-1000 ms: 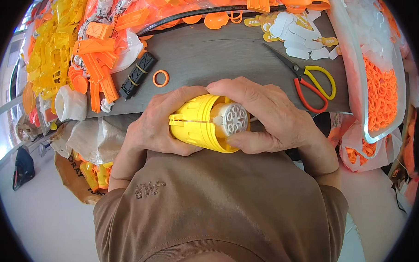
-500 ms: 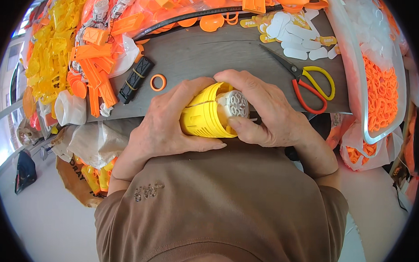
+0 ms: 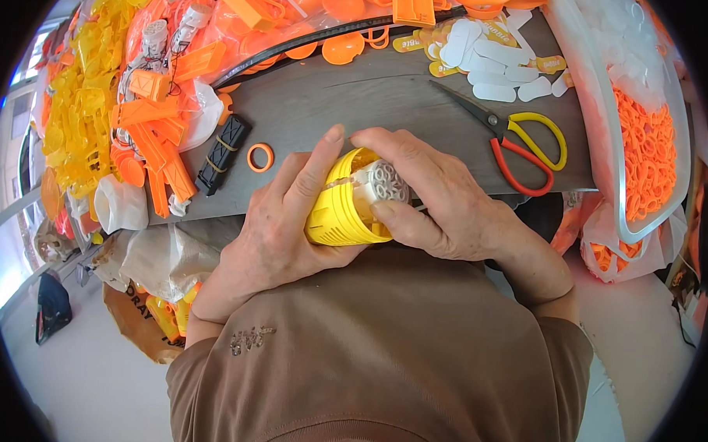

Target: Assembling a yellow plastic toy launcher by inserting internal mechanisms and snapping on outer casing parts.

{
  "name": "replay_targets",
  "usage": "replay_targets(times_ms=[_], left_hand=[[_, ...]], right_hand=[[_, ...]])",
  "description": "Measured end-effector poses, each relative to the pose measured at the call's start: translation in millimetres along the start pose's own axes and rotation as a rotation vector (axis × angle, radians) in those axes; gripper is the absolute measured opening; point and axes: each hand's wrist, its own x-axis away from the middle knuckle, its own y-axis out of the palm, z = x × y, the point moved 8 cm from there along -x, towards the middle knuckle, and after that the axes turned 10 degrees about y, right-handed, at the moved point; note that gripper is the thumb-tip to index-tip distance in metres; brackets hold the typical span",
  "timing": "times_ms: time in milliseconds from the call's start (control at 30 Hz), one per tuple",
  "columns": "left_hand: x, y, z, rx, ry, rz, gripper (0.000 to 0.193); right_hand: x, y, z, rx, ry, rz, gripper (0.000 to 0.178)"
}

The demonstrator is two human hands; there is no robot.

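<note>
Close to my body, a yellow ribbed plastic housing (image 3: pixel 337 214) lies on its side between my hands, above the table's near edge. My left hand (image 3: pixel 272 226) wraps its closed left side, with one finger sticking up along the top. A white round cap with ring-shaped holes (image 3: pixel 388 181) pokes out of the housing's right end. My right hand (image 3: pixel 452 205) pinches there, thumb on the white cap's face and fingers over the housing's upper rim. How deep the white piece sits inside is hidden. An orange ring (image 3: pixel 261 148) lies beyond my left hand.
Scissors with red and yellow handles (image 3: pixel 528 155) lie right, below white and yellow labels (image 3: pixel 496 62). A black battery-box-like part (image 3: pixel 221 155) rests left beside orange pieces (image 3: pixel 158 148). Yellow parts (image 3: pixel 81 110) heap far left; a bin of orange rings (image 3: pixel 643 153) stands right.
My left finger has lifted off the housing's top and now points up. The housing has shifted slightly left and down, with its white end tilted more upward. Both hands keep their hold.
</note>
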Motion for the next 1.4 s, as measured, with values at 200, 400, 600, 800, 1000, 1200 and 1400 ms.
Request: replay_targets(times_ms=[200,400,600,800,1000,1200,1400], left_hand=[[-0.2,-0.2,-0.8,-0.009,-0.039,-0.01,0.093],[-3.7,-1.4,-1.5,0.041,0.063,0.04,0.085],[-4.3,-1.6,-1.2,0.059,0.096,0.048,0.084],[0.3,-0.2,-5.9,0.13,-0.008,0.006,0.073],[1.7,-0.9,-7.9,0.189,-0.02,-0.015,0.069],[1.5,-1.5,-5.3,0.158,-0.018,-0.007,0.074],[-2.9,-15.4,-3.4,0.184,-0.03,0.039,0.083]], right_hand=[[-0.1,2.2,0.4,0.007,0.01,-0.041,0.053],[0.1,0.8,-0.7,-0.027,-0.017,-0.063,0.056],[-0.3,1.8,-0.8,-0.026,-0.011,-0.073,0.058],[1.7,4.2,-3.7,-0.039,0.029,-0.116,0.059],[4.0,5.4,-8.2,-0.09,-0.019,-0.129,0.078],[4.8,12.2,-6.6,0.005,0.153,-0.034,0.097],[-0.1,0.8,-17.8,0.028,-0.017,0.085,0.084]])
